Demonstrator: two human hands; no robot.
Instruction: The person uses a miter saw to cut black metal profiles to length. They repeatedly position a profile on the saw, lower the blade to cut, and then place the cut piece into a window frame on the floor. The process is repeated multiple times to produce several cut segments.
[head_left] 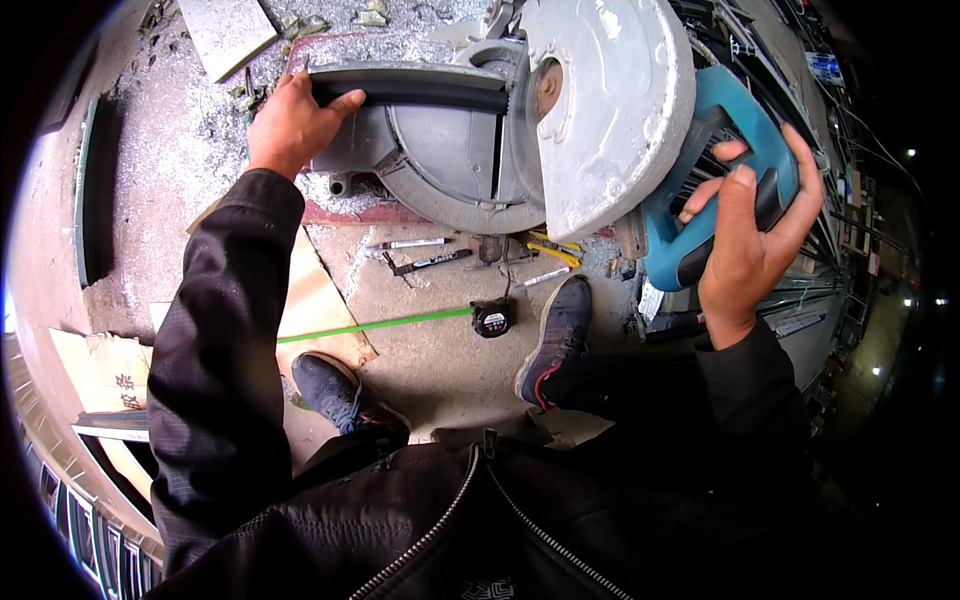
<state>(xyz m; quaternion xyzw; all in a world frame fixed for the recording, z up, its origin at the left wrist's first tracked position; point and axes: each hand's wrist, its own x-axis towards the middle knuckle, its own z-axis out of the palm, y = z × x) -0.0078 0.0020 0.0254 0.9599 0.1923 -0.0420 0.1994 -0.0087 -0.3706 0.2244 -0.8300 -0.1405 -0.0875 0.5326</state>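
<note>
A miter saw stands in front of me, with a grey round turntable (440, 150) and a large whitish blade guard (620, 110). Across its bed lies a black profile strip (430, 94), its right end beside the guard. My left hand (290, 125) grips the strip's left end, thumb on the near side. At the right, my right hand (750, 240) is wrapped around the teal saw handle (665, 235), some fingers passing through its loop. The blade's cutting edge is hidden by the guard.
A tape measure (491, 318) with green tape pulled out leftward lies between my shoes (560, 335). Markers (432, 262) and yellow-handled pliers (555, 247) sit near the saw base. Metal shavings (180, 170) cover the floor at left. Cardboard (310, 300) lies under my left arm; dark profiles (800, 290) pile up at right.
</note>
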